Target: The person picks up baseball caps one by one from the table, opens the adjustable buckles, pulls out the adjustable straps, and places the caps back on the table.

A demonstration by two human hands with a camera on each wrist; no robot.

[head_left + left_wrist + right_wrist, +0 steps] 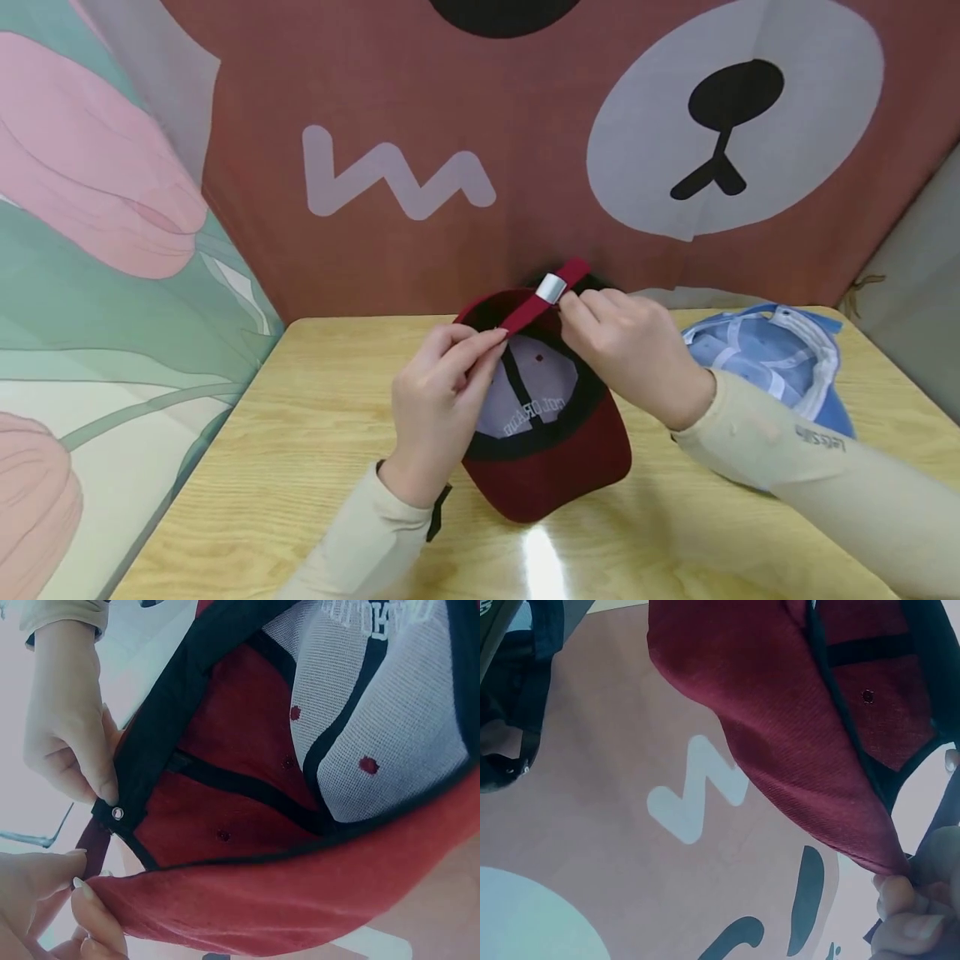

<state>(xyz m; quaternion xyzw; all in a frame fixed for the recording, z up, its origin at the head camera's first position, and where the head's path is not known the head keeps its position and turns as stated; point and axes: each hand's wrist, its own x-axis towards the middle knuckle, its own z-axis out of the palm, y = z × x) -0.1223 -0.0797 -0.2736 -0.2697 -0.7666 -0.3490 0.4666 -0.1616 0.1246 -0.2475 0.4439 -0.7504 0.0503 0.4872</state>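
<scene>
A dark red baseball cap [551, 479] is held up over the table, its lined inside facing me and its brim pointing down. Across the top runs its red back strap [523, 313], with a silver buckle [551, 288] on it. My left hand [446, 396] pinches the strap's left part between thumb and fingers. Beside the buckle, my right hand [630, 350] grips the strap and cap edge with curled fingers. The left wrist view shows both hands at the strap end and the cap's black sweatband [161, 739]. Part of the strap is hidden by fingers.
A light blue cap [834, 408] lies inside-up on the wooden table [300, 417], partly behind my right forearm. A dark strapped item [540, 690] shows at the right wrist view's left edge. A printed bear cloth [450, 250] hangs behind the table.
</scene>
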